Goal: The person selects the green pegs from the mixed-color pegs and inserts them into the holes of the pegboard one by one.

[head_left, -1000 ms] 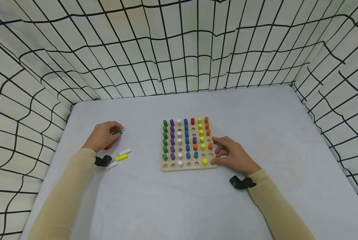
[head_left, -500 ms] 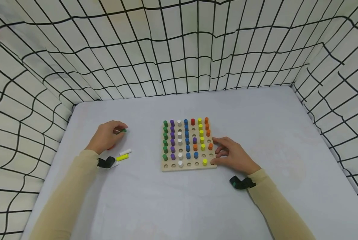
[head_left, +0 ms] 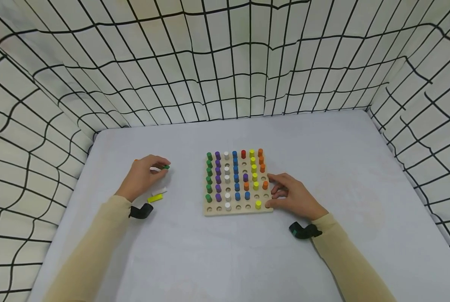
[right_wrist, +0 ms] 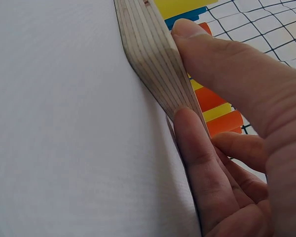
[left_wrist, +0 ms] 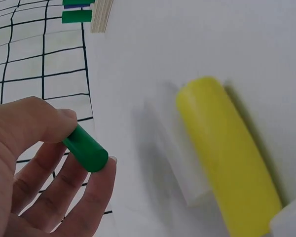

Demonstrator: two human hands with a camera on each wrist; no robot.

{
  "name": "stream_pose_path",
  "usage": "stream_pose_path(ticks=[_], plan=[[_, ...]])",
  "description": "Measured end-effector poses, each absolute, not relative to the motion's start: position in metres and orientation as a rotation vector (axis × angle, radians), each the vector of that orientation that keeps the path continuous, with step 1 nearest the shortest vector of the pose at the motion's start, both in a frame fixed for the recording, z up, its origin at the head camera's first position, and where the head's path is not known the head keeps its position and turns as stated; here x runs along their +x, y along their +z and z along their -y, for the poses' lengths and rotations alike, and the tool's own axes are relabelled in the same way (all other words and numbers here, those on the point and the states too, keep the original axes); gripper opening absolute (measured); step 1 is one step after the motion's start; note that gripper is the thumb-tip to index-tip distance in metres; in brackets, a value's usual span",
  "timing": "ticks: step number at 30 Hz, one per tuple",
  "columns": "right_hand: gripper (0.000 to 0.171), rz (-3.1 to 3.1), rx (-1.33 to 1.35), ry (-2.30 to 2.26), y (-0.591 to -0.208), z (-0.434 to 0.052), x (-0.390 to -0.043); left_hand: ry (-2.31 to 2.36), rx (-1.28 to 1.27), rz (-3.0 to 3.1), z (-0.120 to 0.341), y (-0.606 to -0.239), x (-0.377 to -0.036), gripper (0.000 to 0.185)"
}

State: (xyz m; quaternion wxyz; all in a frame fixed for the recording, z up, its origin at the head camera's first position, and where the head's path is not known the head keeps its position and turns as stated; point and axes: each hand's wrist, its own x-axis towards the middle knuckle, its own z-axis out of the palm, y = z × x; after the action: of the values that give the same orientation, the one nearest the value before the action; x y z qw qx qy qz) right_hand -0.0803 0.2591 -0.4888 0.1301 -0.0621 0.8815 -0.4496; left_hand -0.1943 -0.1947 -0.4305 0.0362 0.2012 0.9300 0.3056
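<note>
A green peg (head_left: 166, 167) is pinched in my left hand (head_left: 143, 174), above the table and to the left of the wooden pegboard (head_left: 225, 214). In the left wrist view the green peg (left_wrist: 86, 148) lies between thumb and fingertips. Upright pegs stand in coloured columns on the board: green, purple, white, blue, a mixed one, yellow and orange. Some holes are bare. My right hand (head_left: 294, 195) grips the board's right side near its front corner. The right wrist view shows its thumb over the top and a finger against the layered edge (right_wrist: 153, 59).
A yellow peg (head_left: 155, 198) and a white peg (head_left: 159, 191) lie on the white table beside my left wrist. Another white piece (left_wrist: 291, 219) shows in the left wrist view. A bit of orange peeks out behind the left hand. Black netting (head_left: 228, 79) surrounds the table.
My left hand has moved right with the green peg, passing over the loose pegs and hiding some of them. The right hand has stayed at the pegboard's edge.
</note>
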Motion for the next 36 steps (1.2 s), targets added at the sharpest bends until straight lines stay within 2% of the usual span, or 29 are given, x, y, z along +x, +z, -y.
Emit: stream_pose_path(ticks=[36], plan=[[0.09,-2.575,-0.184,-1.272,-0.484,-0.257,-0.078,1.175,0.687,-2.663,0.153,-0.435,-0.14,0.026]])
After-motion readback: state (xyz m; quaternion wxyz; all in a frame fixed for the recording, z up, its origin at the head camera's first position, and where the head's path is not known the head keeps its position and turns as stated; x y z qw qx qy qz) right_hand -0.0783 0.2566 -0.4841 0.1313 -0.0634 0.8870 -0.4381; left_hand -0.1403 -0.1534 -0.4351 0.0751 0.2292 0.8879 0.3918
